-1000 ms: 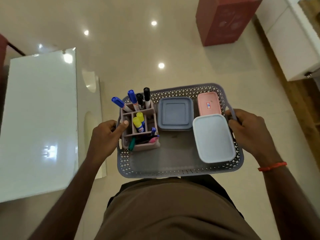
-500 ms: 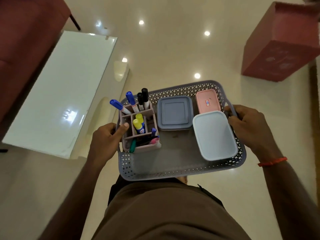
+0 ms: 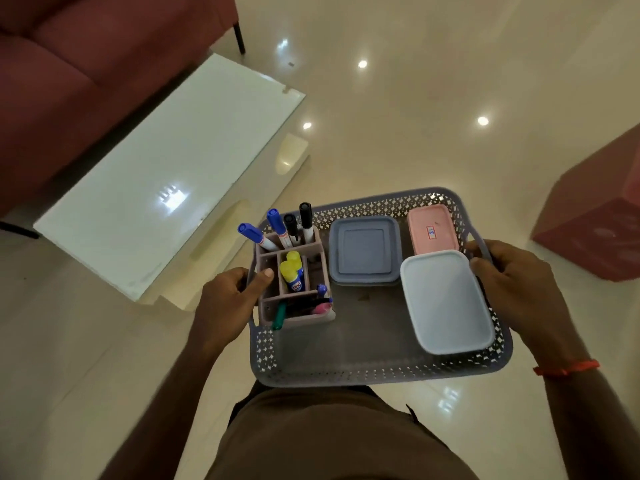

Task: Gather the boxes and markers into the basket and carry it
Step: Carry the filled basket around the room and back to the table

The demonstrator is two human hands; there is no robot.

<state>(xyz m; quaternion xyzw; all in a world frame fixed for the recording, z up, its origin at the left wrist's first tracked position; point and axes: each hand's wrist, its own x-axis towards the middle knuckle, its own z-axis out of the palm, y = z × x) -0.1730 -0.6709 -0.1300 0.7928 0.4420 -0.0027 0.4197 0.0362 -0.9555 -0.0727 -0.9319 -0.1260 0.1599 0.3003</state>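
I hold a grey perforated basket (image 3: 374, 370) in the air in front of my body. My left hand (image 3: 230, 299) grips its left handle and my right hand (image 3: 512, 289) grips its right handle. Inside, at the left, stands a pink organiser (image 3: 298, 317) with blue and black markers (image 3: 277, 221), yellow-capped glue sticks (image 3: 292, 271) and pens. A grey-blue square box (image 3: 365, 251) lies at the back middle, a pink box (image 3: 431, 230) at the back right. A pale blue box (image 3: 446, 303) leans over the right side.
A white glass-topped low table (image 3: 162, 174) stands to my left on the glossy cream floor. A dark red sofa (image 3: 76, 64) is behind it. A red block-shaped stool (image 3: 595, 220) sits at the right.
The view has swung: the table and sofa have come further into view at the left and the red stool has shifted to the right edge. Both hands keep their hold on the basket.
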